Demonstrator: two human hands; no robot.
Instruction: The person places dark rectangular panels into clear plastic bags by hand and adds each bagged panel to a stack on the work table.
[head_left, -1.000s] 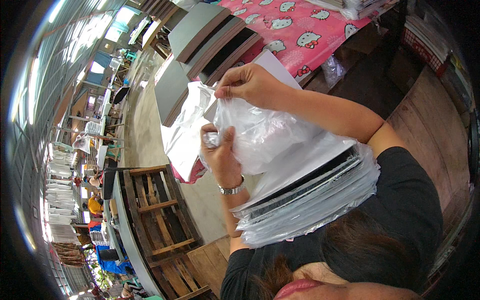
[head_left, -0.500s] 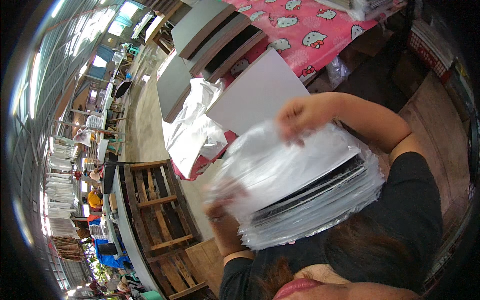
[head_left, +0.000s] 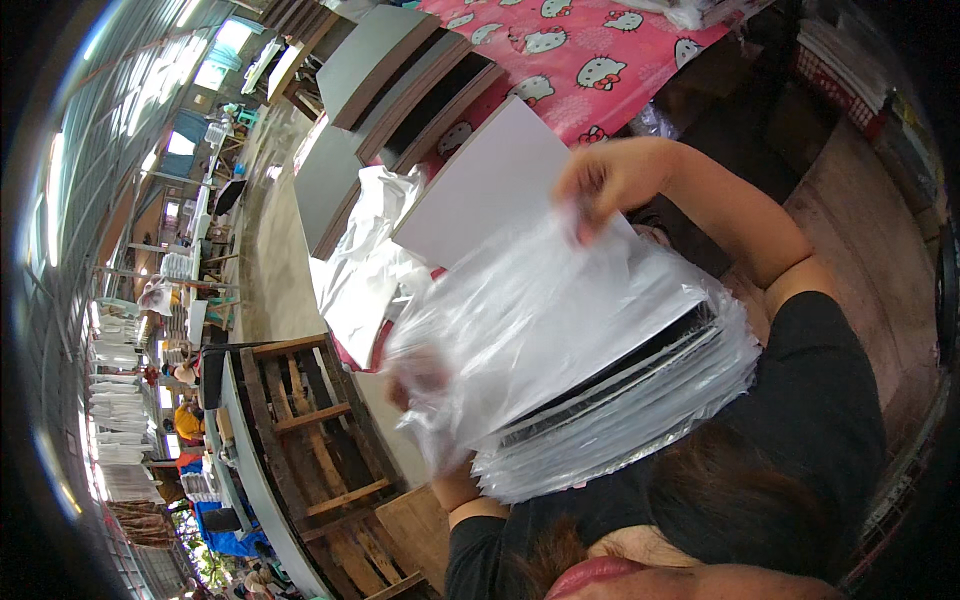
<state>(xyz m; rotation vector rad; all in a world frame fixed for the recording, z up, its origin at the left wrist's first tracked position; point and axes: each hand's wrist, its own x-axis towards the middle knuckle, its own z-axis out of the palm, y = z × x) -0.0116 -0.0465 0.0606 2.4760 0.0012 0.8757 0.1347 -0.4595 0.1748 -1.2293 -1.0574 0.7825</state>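
A thick stack of flat white and dark pieces in clear plastic bags (head_left: 640, 410) lies against my body. The topmost clear plastic bag (head_left: 520, 290) is lifted and spread at its far side, over a flat white sheet. My right hand (head_left: 600, 185) pinches the bag's far edge, its fingers slightly blurred. My left hand (head_left: 422, 375) is at the bag's left corner, seen through the film; motion smears its fingers, so their hold cannot be made out. Beyond the bag lie a flat pale board (head_left: 490, 185) and a crumpled white cloth (head_left: 365, 260).
Several thick grey boards (head_left: 400, 85) are stacked on a table with a pink cartoon-patterned cover (head_left: 570, 60). A wooden pallet (head_left: 310, 420) stands at the left. A red basket (head_left: 840, 90) is at the far right. People and long work tables line the hall's left side.
My right hand has risen, drawing the bag's far edge up and away from the stack. My left hand has shifted left and up behind the film. The view has turned slightly.
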